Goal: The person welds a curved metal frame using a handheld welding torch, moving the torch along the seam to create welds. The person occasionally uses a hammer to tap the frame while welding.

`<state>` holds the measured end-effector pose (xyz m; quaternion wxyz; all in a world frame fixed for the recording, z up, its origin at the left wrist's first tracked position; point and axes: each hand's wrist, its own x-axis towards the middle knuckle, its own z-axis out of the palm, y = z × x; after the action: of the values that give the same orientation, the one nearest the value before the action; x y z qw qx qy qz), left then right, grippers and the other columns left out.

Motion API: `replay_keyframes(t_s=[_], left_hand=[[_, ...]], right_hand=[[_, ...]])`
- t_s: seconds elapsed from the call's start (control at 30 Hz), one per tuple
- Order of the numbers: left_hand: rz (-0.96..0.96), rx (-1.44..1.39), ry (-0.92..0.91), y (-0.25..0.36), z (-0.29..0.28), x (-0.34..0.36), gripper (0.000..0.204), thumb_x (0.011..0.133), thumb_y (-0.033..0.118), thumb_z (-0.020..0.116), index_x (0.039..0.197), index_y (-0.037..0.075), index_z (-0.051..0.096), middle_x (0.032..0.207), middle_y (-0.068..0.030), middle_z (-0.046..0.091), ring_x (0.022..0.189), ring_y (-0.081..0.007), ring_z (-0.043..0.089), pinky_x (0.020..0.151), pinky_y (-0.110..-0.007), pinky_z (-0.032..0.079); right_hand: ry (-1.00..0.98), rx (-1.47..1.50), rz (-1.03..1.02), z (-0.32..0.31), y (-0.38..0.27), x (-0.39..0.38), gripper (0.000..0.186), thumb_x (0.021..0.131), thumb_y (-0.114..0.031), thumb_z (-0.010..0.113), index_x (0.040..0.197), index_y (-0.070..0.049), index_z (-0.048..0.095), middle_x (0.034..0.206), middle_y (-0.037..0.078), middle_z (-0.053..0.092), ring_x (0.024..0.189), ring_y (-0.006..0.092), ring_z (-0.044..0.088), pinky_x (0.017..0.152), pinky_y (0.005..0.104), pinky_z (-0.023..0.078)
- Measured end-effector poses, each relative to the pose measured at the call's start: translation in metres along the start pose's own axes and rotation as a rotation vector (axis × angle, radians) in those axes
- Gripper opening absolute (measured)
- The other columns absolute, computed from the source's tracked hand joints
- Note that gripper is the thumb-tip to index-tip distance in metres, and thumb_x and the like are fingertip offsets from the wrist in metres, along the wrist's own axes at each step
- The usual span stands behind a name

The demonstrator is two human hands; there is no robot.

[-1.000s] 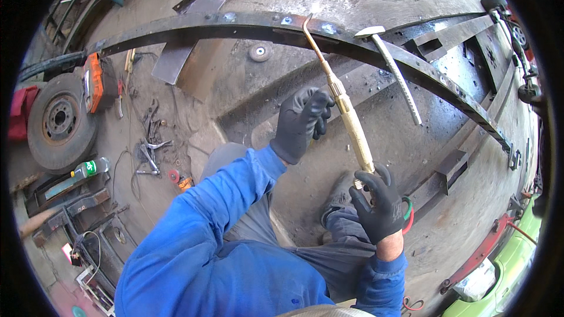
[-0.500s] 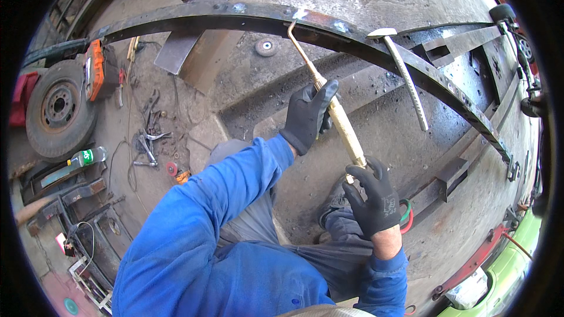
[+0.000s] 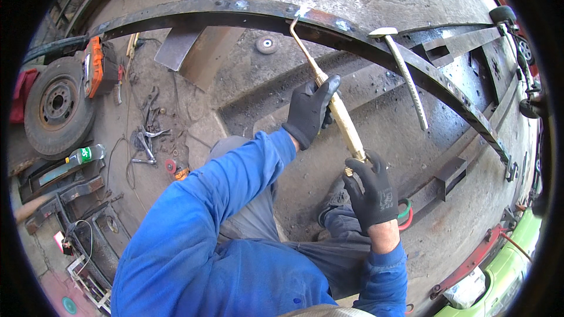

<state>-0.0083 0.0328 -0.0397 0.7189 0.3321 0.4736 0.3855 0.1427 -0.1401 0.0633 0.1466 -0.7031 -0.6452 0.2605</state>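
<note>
Torch: 1 brass-coloured torch, slanting between the left hand and the right hand, bent tip up and away from both.
Weight: likely moderate for its length, with most of it in the thick handle near the right hand; the thin tube beyond the left hand probably adds little.
Stiffness: looks rigid metal throughout; the slim bent tube, forward of the left fingers, would be the part easiest to knock out of line.
Surface: handle worn-looking, bare metal; probably a little slick, though the gloves should help.
Where to hold: best judged along the thick handle between the 2 hands; the thin tube ahead of the left hand offers a poorer hold, and might be hot.
Left hand: black glove, closed around the forward end of the handle, thumb lying up along it; the far fingers are partly hidden.
Right hand: black glove, part-closed, thumb and forefinger bent around the lower end, beside a ribbed brass fitting; exact finger contact is hard to tell.
Arms: 2 blue sleeves; left forearm reaching across to the upper right, elbow bent; right forearm nearly upright, wrist bare.
Beam: 1 long dark metal beam, beyond the left hand; whether the tip touches it, cannot tell.
Hammer: 1, pale, right of the left hand, head up against the beam.
Hoses: red and green, just right of the right hand; join to torch not visible.
</note>
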Motion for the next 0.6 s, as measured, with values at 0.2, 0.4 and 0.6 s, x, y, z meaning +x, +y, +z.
replay_keyframes(t_s=[0.2,0.4,0.6], left_hand=[[-0.012,0.017,0.014,-0.0001,-0.0005,0.0028,0.047,0.103,0.055,0.074,0.094,0.01,0.071,0.071,-0.0009,0.064,0.05,-0.007,0.056,0.047,-0.024,0.045],[-0.004,-0.006,-0.006,-0.0011,0.0001,0.0022,0.047,0.103,0.056,0.074,0.094,0.01,0.071,0.073,-0.0008,0.064,0.052,-0.0062,0.056,0.048,-0.024,0.046],[0.005,0.0,-0.004,-0.001,-0.0008,0.0031,0.048,0.103,0.057,0.073,0.096,0.009,0.072,0.073,-0.0011,0.063,0.052,-0.0069,0.056,0.048,-0.024,0.046]], right_hand=[[-0.009,-0.008,0.006,0.0006,-0.0001,0.0025,0.041,0.095,-0.013,0.082,0.134,-0.017,0.072,0.144,0.022,0.062,0.127,0.0437,0.069,0.099,0.0495,0.06],[-0.017,-0.033,0.025,0.0024,0.0001,0.003,0.041,0.095,-0.014,0.082,0.134,-0.017,0.072,0.146,0.022,0.062,0.127,0.0436,0.069,0.099,0.0494,0.061],[-0.003,-0.039,0.02,0.0055,0.001,0.0028,0.04,0.094,-0.014,0.083,0.133,-0.017,0.073,0.145,0.02,0.062,0.126,0.0428,0.07,0.097,0.0493,0.061]])
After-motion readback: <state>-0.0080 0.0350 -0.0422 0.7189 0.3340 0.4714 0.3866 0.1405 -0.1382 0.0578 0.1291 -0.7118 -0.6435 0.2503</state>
